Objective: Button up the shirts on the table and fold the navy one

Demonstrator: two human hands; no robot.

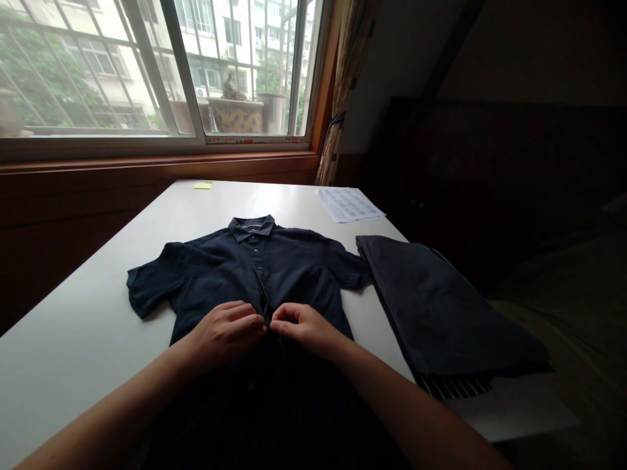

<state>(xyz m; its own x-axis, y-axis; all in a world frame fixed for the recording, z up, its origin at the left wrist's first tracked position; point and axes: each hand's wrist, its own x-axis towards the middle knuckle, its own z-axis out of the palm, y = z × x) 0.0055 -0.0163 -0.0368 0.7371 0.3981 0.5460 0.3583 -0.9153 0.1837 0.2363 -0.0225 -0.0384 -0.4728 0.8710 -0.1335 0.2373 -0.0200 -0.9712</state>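
Observation:
A dark navy short-sleeved shirt [304,261] lies front up on the white table, its collar toward the window and its sleeves spread to both sides. Small buttons run down the front; the upper part of the placket looks closed, and a narrow gap shows just above my hands. My left hand [230,329] pinches one edge of the placket at mid-front. Close beside it, almost touching, my right hand [296,321] pinches the other edge with thumb and forefinger. Whatever button lies between the fingertips is hidden. The lower shirt is in deep shadow.
Folded dark trousers [441,307] lie along the table's right side, over something striped [460,388]. Printed sheets [350,204] and a yellow sticky note [202,185] rest near the far edge of the white table [88,326]. Beyond are a barred window and a tied curtain [337,117].

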